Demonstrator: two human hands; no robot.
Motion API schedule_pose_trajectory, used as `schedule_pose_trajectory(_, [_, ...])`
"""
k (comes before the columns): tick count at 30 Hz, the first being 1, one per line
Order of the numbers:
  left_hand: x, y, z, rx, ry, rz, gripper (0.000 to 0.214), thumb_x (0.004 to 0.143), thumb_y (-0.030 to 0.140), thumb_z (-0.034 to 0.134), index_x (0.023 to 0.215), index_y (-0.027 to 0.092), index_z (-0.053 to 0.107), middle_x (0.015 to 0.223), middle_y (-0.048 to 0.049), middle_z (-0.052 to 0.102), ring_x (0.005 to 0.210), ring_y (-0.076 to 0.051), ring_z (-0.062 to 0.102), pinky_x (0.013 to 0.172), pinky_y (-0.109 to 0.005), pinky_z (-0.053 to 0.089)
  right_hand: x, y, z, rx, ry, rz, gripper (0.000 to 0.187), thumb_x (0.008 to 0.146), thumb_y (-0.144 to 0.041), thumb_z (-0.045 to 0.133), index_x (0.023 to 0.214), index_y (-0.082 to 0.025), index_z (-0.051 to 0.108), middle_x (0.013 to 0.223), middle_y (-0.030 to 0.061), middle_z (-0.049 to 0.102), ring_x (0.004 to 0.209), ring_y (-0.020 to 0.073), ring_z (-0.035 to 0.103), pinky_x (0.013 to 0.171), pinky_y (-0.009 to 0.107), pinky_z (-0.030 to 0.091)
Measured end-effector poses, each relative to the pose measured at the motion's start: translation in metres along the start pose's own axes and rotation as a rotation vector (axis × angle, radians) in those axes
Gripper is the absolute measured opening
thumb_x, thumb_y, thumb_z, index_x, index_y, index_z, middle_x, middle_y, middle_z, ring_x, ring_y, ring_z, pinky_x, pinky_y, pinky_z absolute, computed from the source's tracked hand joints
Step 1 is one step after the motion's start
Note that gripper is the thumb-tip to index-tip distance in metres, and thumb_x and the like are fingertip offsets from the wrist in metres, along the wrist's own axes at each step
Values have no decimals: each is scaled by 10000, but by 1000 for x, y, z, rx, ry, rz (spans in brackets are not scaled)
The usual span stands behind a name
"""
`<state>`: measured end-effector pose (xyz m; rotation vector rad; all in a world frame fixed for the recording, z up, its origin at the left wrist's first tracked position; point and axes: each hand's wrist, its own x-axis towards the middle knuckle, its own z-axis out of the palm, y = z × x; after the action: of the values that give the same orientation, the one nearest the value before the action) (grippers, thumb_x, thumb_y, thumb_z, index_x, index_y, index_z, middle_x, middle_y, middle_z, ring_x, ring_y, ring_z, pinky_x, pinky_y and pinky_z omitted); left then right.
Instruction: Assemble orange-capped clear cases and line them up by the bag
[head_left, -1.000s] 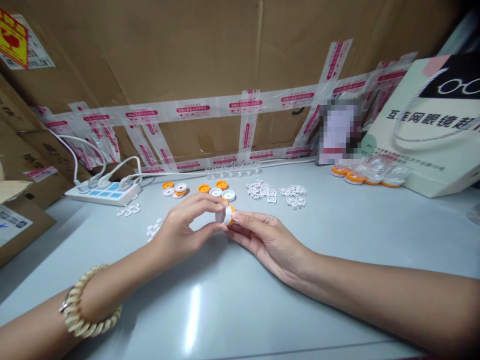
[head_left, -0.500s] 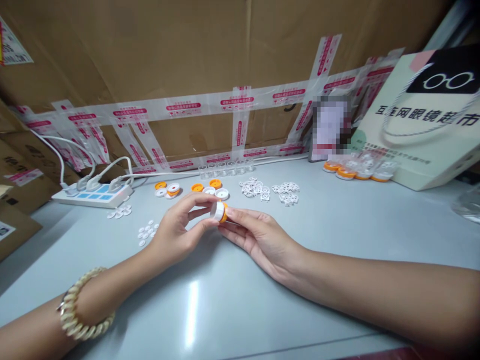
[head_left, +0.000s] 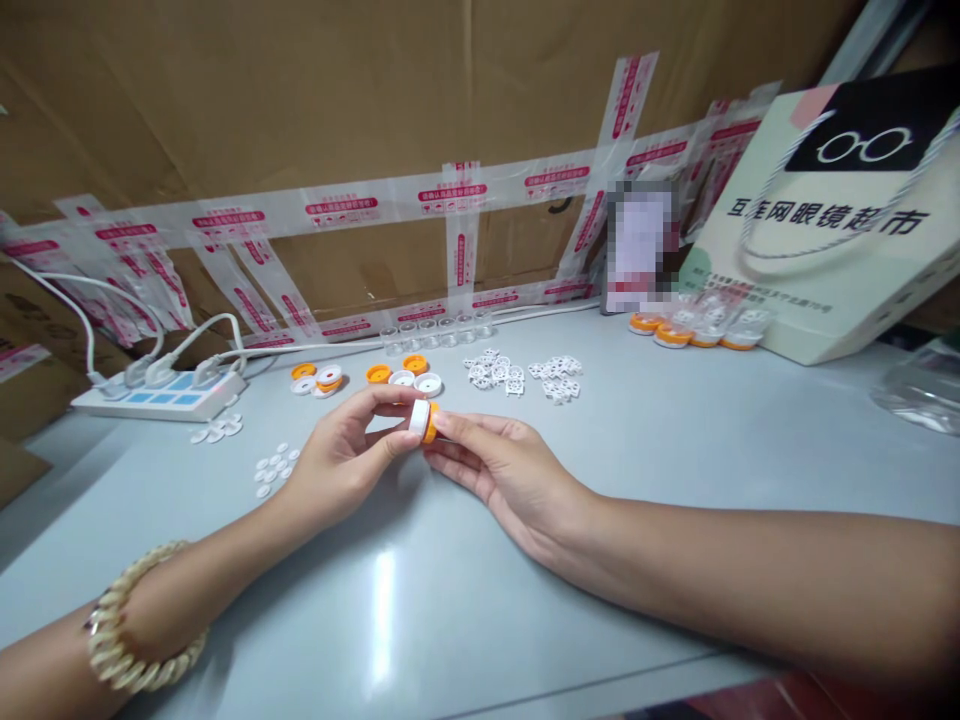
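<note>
Above the grey table, my left hand (head_left: pixel 346 442) pinches the white side of a small round white-and-orange plastic piece (head_left: pixel 419 418) between thumb and fingers. My right hand (head_left: pixel 504 462) grips its orange side from the right, thumb on top. The piece is tilted on its side, and fingers hide part of it. Just behind my hands lie orange rings (head_left: pixel 415 364) and white rings (head_left: pixel 428 385). Small white openwork parts (head_left: pixel 495 371) form a heap beyond my right hand. Several small white discs (head_left: pixel 275 465) lie left of my left hand.
Clear cups (head_left: pixel 437 333) stand in a row along the cardboard box (head_left: pixel 337 260). A power strip (head_left: pixel 161 396) with cables sits at left. On the right are orange-based clear pieces (head_left: pixel 705 330), a paper bag (head_left: pixel 825 230) and a blurred-out upright object (head_left: pixel 639 250).
The view has shifted slightly, so things appear further left. Both hands keep their grip on the piece, which has turned a little and shows its white side differently.
</note>
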<state>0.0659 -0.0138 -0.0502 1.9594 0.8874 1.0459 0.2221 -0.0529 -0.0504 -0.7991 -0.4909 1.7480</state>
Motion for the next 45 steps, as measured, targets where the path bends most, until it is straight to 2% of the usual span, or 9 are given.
schedule_pose_trajectory(8, [-3, 2, -2, 70, 22, -36, 256, 751, 242, 634, 994, 171, 597, 1040, -77, 638, 935, -190, 603, 799, -354, 555, 0, 1, 0, -10, -16, 1, 123, 610, -213, 746, 675, -120, 699, 708, 35, 687, 780, 126, 629, 890, 311, 459])
schedule_pose_trajectory(14, [-6, 9, -5, 137, 62, 17, 229, 741, 242, 638, 958, 174, 610, 1013, -76, 647, 933, -206, 618, 817, -397, 557, -1, 1, 2, -63, -64, -26, 103, 623, -230, 737, 656, -137, 707, 679, 22, 685, 768, 121, 623, 900, 318, 449])
schedule_pose_trajectory(20, [-9, 11, -6, 232, 78, 151, 189, 742, 205, 643, 926, 171, 614, 957, -71, 645, 947, -194, 614, 815, -356, 562, -1, 4, 2, -119, -109, -65, 140, 605, -267, 749, 659, -141, 720, 687, 26, 690, 755, 117, 616, 890, 307, 450])
schedule_pose_trajectory(26, [-9, 11, -12, 461, 37, 417, 191, 755, 137, 631, 939, 185, 608, 966, -79, 649, 921, -186, 617, 828, -351, 530, -1, 6, -1, -145, -131, -62, 108, 638, -246, 731, 681, -147, 725, 696, 19, 694, 751, 102, 613, 879, 283, 448])
schedule_pose_trajectory(29, [-8, 12, -18, 514, 1, 482, 206, 765, 124, 618, 958, 190, 600, 979, -80, 652, 932, -188, 615, 831, -356, 519, 0, 5, -2, -129, -156, -38, 112, 650, -246, 725, 697, -144, 724, 728, 24, 698, 778, 107, 620, 897, 285, 446])
schedule_pose_trajectory(32, [-7, 13, -20, 482, -35, 458, 228, 778, 150, 615, 999, 200, 590, 996, -79, 651, 962, -193, 604, 856, -366, 507, 1, 4, -2, -103, -172, -13, 123, 657, -240, 722, 725, -138, 722, 748, 28, 696, 790, 115, 626, 912, 296, 448])
schedule_pose_trajectory(35, [-9, 12, -18, 389, -37, 355, 273, 788, 170, 606, 1057, 199, 572, 1034, -79, 631, 979, -186, 591, 857, -348, 512, 2, 4, -2, -61, -159, -6, 117, 653, -222, 725, 730, -134, 718, 763, 29, 696, 796, 116, 627, 915, 296, 455])
schedule_pose_trajectory(39, [-12, 8, -8, 250, 41, 223, 272, 782, 199, 610, 1050, 191, 560, 1019, -64, 611, 953, -175, 592, 818, -319, 538, 4, 5, -2, -33, -141, 0, 117, 655, -212, 723, 740, -132, 714, 774, 34, 695, 812, 120, 627, 911, 293, 464])
schedule_pose_trajectory(45, [-15, 7, -3, 223, 124, 193, 215, 743, 192, 649, 934, 168, 552, 897, -38, 600, 832, -146, 602, 788, -311, 546, 5, 6, -3, -52, -161, -3, 140, 663, -229, 720, 766, -134, 716, 808, 36, 694, 821, 118, 626, 920, 284, 459])
